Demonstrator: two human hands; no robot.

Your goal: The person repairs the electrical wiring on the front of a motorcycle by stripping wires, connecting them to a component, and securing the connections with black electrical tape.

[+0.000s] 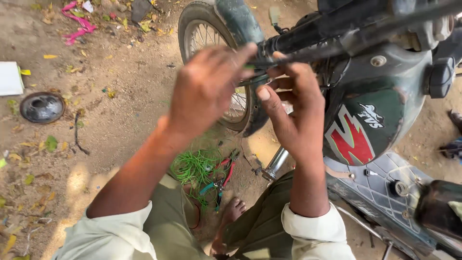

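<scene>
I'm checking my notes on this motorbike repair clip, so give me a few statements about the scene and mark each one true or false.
1. Both hands are raised at the motorbike's handlebar. True.
2. The left hand rests flat on the ground. False: it is up at the handlebar, fingers pinched near a thin green wire.
3. A tangle of green wire lies on the ground beside pliers. True.
4. The fuel tank is bright yellow. False: it is dark green with a red and white graphic.
5. The right hand holds the pliers. False: they lie on the ground.
</scene>
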